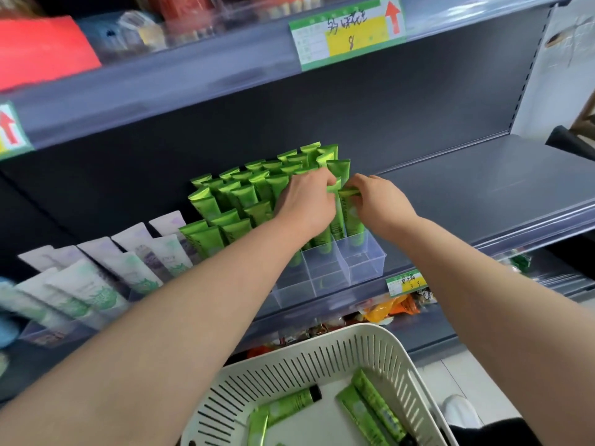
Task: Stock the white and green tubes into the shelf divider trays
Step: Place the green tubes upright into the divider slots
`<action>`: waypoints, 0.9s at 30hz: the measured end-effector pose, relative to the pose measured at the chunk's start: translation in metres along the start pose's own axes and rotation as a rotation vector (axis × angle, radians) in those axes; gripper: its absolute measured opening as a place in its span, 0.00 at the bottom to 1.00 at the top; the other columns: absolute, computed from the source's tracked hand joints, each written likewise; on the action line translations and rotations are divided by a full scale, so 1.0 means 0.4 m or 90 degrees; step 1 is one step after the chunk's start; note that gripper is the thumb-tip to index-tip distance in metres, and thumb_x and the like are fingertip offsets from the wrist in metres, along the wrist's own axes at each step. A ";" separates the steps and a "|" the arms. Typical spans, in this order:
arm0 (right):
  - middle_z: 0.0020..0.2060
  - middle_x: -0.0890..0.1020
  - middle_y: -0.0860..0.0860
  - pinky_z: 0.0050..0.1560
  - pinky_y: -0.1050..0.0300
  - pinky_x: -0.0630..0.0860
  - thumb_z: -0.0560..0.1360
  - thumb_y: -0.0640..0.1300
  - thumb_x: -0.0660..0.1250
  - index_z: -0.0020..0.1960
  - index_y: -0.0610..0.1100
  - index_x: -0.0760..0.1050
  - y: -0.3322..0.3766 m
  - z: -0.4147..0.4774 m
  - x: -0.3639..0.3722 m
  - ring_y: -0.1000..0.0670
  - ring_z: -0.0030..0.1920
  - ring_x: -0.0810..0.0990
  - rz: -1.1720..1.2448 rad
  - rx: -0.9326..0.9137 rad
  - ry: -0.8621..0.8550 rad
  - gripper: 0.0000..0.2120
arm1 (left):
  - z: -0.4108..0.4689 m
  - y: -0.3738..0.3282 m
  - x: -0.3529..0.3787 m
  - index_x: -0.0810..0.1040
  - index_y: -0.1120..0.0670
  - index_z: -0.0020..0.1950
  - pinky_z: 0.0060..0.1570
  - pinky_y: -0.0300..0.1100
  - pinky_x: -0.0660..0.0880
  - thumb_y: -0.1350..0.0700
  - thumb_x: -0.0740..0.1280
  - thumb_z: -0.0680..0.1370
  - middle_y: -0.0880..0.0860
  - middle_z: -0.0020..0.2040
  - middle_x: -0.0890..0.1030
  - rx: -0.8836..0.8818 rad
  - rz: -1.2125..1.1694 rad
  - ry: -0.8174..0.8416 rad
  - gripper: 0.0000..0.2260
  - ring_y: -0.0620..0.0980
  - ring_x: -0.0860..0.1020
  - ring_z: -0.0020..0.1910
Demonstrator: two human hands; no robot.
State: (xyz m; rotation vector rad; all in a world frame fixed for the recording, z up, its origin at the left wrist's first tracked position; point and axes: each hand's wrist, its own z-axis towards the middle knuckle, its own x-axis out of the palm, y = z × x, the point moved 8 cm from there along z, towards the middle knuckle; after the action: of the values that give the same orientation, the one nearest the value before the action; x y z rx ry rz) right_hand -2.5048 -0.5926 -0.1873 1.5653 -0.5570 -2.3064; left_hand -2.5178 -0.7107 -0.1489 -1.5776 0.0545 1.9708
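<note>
Tube A [353, 220], a green tube, stands cap-down in the right-hand column of the clear divider tray [365, 263], its crimped end uppermost. The right hand [381, 201] pinches that crimp between thumb and fingertips. Tube B [336, 217] stands touching tube A on its left, in the neighbouring compartment. The left hand [306, 201] is curled over the top of tube B, whose crimp shows just past the knuckles. The two hands are close together, with only the tube tops between them, and both forearms reach up from the lower edge of the view.

Behind and to the left of the hands, the remaining green tubes [244, 194] fill the tray in upright rows, back to the rear panel. The tray sits on the middle shelf [483, 194], near its front lip. To its left, white tubes [96, 284] lean in rows in a second tray; this part is blurred.

Below the hands, a slotted white basket [325, 355] holds loose green tubes [370, 410] lying flat. A price label [405, 283] hangs on the shelf lip, with orange packets [386, 309] on the level under it. A larger label [347, 33] marks the upper shelf edge.
</note>
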 end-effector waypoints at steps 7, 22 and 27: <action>0.59 0.72 0.44 0.51 0.48 0.73 0.77 0.41 0.59 0.66 0.46 0.69 0.007 -0.011 -0.018 0.39 0.58 0.74 -0.039 0.036 -0.033 0.18 | -0.036 0.006 -0.043 0.75 0.51 0.65 0.60 0.45 0.70 0.58 0.63 0.80 0.49 0.66 0.75 0.029 -0.010 -0.023 0.14 0.50 0.73 0.65; 0.51 0.79 0.45 0.45 0.44 0.75 0.69 0.32 0.64 0.54 0.44 0.78 0.182 -0.401 0.077 0.39 0.51 0.75 -0.046 -0.183 -0.067 0.16 | -0.413 0.135 -0.043 0.78 0.52 0.61 0.61 0.49 0.72 0.62 0.63 0.78 0.50 0.62 0.79 0.020 -0.036 0.003 0.13 0.52 0.74 0.63; 0.55 0.77 0.48 0.52 0.47 0.74 0.71 0.36 0.64 0.56 0.48 0.78 0.159 -0.538 0.256 0.43 0.56 0.74 -0.068 -0.152 0.125 0.16 | -0.593 0.261 0.086 0.77 0.51 0.62 0.60 0.45 0.71 0.59 0.62 0.79 0.48 0.62 0.79 -0.075 0.005 0.121 0.12 0.50 0.75 0.61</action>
State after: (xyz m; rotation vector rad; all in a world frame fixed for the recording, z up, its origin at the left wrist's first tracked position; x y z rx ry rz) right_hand -2.3397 -0.7266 -0.3122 1.7115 -0.1470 -2.1642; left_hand -2.3641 -0.8741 -0.2832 -1.8390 0.0213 1.8542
